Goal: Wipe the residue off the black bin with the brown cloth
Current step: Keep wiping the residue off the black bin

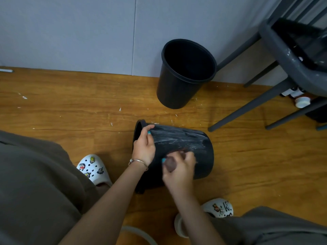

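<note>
A black bin (185, 138) lies on its side on the wooden floor, its mouth to the left and its base to the right. White smeared residue streaks its upper wall. My left hand (144, 146) grips the bin near its rim, thumb over the top. My right hand (178, 169) holds a bunched brown cloth (170, 164) and presses it against the bin's near side; the hand is motion-blurred. Most of the cloth is hidden inside my fist.
A second black bin (184, 75) stands upright by the grey wall. A dark grey chair (286, 71) stands at the right with small bottles (301, 101) under it. White flecks litter the floor. My knees and white clogs (93, 169) frame the bin. A white roll (179, 226) lies near my right foot.
</note>
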Motion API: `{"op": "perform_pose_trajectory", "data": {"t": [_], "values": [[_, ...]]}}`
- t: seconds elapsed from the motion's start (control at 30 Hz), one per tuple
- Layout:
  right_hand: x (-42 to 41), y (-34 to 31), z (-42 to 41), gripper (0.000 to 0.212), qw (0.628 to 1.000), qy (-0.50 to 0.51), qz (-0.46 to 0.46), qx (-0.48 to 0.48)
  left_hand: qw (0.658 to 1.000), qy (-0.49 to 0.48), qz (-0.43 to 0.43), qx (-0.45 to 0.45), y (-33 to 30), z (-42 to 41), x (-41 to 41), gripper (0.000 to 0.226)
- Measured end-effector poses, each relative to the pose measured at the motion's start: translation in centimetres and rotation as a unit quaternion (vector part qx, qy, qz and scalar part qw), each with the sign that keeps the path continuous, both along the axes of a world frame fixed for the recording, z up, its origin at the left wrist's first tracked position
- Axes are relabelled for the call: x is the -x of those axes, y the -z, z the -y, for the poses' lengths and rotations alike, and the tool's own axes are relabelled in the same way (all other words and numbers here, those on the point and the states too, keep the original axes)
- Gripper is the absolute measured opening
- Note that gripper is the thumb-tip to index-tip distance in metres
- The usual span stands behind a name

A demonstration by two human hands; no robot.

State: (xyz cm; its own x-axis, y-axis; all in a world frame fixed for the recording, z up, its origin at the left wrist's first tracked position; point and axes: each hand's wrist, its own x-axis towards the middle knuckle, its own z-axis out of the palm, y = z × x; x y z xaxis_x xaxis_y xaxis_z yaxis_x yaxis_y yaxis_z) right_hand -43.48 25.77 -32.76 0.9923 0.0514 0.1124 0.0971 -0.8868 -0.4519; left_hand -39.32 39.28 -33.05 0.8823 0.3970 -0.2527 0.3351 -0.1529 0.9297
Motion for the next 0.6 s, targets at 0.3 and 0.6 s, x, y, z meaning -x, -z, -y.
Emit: {"op": "perform_pose_trajectory", "data": {"t": [0.3, 0.6], "values": [[-3.3, -0.8, 6.0, 0.029, 0.982, 0.147, -0.112, 0.036, 1.000, 0.011, -0.010, 0.007, -0.4, 0.3, 0.6, 0.042], [-3.1, -3.6, 1.9, 0.062, 0.991, -0.079, -0.110, -0.007, 0.999, 0.042, 0.014, -0.001, -0.9, 0.1, 1.4, 0.043]]}}
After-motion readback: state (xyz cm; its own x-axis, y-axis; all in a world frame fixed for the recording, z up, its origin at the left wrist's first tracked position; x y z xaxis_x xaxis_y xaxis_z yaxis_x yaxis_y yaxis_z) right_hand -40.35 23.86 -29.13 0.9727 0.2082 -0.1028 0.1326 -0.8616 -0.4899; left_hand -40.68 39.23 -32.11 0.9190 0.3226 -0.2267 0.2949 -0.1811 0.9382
